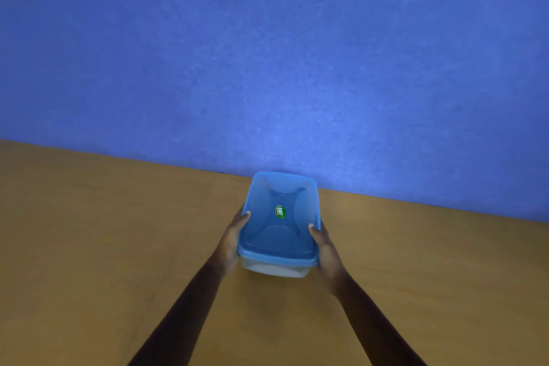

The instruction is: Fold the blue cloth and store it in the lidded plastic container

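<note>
1. Two bare forearms reach forward over a smooth, tan wooden table (89, 246).
2. The left hand (230, 242) and right hand (325, 249) clamp opposite long sides of the plastic container (276, 269), thumbs hooked over its rim.
3. The rounded rectangular box runs lengthwise away from the person, its translucent blue lid (280, 217) on, bearing a green sticker (280, 211).
4. Behind, a mottled blue wall (267, 53).

Bare table (104, 246) extends left, right and short of both hands (230, 242). Beyond them, the wall (267, 53) blocks passage directly behind the lidded container (279, 226) between them.
</note>
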